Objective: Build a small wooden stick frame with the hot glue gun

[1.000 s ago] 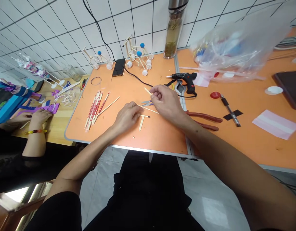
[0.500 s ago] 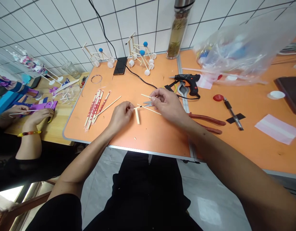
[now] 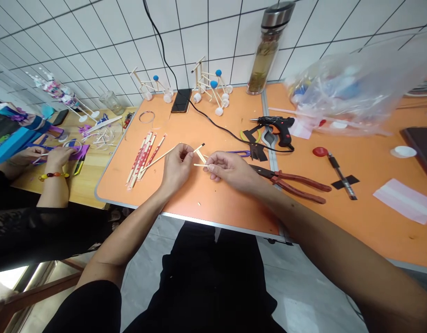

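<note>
My left hand (image 3: 177,167) is closed in a pinch on a thin wooden stick with a black tip (image 3: 199,149), which slants up to the right. Close by on the right, my right hand (image 3: 230,170) pinches a short pale wooden stick (image 3: 200,165) pointing left. The two sticks are apart. Behind the fingers, more cut sticks (image 3: 200,156) are partly hidden. A longer chopstick (image 3: 160,161) lies left of my left hand, beside several paper-wrapped chopsticks (image 3: 141,157). Beyond my right hand, a purple scissor-like handle (image 3: 244,153) shows.
Red-handled pliers (image 3: 300,178), a glue gun (image 3: 281,127) with its cord, and a pen (image 3: 341,175) lie to the right. Stick models with blue balls (image 3: 213,84), a phone (image 3: 181,100) and a glass bottle (image 3: 264,55) stand or lie at the back. Another person's hands (image 3: 57,157) work at left.
My left hand has raised the black-tipped stick and tilted it upward. My right hand has moved lower, its stick now below the other. The camera view has shifted slightly.
</note>
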A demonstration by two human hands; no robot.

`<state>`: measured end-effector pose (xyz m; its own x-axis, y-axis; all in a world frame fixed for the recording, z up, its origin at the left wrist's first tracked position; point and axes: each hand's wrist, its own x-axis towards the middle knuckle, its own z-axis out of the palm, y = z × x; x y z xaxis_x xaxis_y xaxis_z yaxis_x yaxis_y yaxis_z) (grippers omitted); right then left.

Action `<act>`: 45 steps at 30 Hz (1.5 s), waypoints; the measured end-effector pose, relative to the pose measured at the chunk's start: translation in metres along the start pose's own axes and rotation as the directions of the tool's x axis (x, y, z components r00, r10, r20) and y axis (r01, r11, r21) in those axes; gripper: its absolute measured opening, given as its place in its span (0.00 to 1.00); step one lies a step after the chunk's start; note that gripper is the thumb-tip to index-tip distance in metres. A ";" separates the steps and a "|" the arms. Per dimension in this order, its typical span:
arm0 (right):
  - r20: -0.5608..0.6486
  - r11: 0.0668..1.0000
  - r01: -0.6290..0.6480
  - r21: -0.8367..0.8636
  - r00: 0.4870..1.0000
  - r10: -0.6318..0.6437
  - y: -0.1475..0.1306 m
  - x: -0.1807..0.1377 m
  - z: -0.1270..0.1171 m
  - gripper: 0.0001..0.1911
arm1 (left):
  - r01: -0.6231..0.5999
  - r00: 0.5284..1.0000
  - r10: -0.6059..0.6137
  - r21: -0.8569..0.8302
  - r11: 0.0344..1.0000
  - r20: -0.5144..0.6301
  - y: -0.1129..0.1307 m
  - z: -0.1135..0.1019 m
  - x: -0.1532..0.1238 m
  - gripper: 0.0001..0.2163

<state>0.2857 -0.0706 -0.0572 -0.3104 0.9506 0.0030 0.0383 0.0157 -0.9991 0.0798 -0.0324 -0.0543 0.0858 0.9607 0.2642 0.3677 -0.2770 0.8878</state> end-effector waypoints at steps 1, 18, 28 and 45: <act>-0.010 1.000 0.002 0.000 1.000 -0.002 0.000 0.001 -0.001 0.04 | 0.020 1.000 -0.019 -0.042 0.999 0.018 0.000 -0.001 0.000 0.04; 0.092 0.927 0.186 -0.327 0.982 -0.165 0.003 -0.001 -0.022 0.05 | 0.600 0.751 -0.374 -0.325 0.731 0.545 0.007 0.000 0.021 0.18; -0.239 0.990 0.136 -0.037 0.961 -0.141 -0.008 0.007 -0.033 0.10 | 0.596 0.800 -0.424 -0.483 0.642 0.424 0.002 -0.005 0.025 0.12; -0.049 0.958 -0.024 -0.286 0.999 0.010 -0.028 0.001 -0.048 0.08 | 0.588 0.654 -0.354 -0.156 0.793 0.669 0.017 -0.002 0.037 0.12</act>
<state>0.3296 -0.0551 -0.0273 -0.2631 0.9647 -0.0054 0.3157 0.0808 -0.9454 0.0872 -0.0018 -0.0287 0.5454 0.7402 -0.3933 0.1980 0.3422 0.9185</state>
